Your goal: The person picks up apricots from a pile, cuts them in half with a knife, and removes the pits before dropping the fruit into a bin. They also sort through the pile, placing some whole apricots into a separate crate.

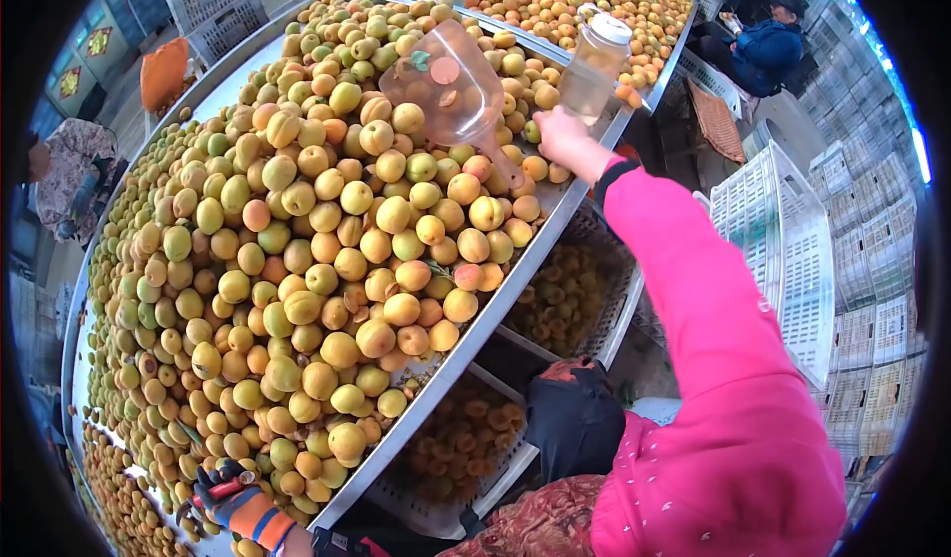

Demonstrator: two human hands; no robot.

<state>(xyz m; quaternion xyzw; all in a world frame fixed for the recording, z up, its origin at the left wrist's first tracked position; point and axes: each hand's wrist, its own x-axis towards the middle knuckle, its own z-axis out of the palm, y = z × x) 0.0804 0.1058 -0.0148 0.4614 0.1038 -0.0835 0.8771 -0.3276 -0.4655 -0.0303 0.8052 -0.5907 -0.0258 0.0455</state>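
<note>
A metal-edged sorting table is heaped with yellow-green and orange apricots [327,230]. My bare right hand [563,139], in a pink sleeve, reaches to the far right edge of the heap. Its fingers are curled down among the apricots, and what they hold, if anything, is hidden. Right behind it stands a clear plastic jar [596,67] with a white lid. A clear plastic scoop [451,82] lies on the fruit left of this hand, a leaf showing in it. My left hand [238,506], in a black and orange glove, is closed around a red-handled tool [220,490] at the near edge.
Beneath the table edge [466,354] are crates of apricot halves [466,438]. White plastic crates [773,230] stand at right, with more stacked behind. A second apricot heap [565,2] lies beyond the table. Other people sit at left [74,171] and far right [768,47].
</note>
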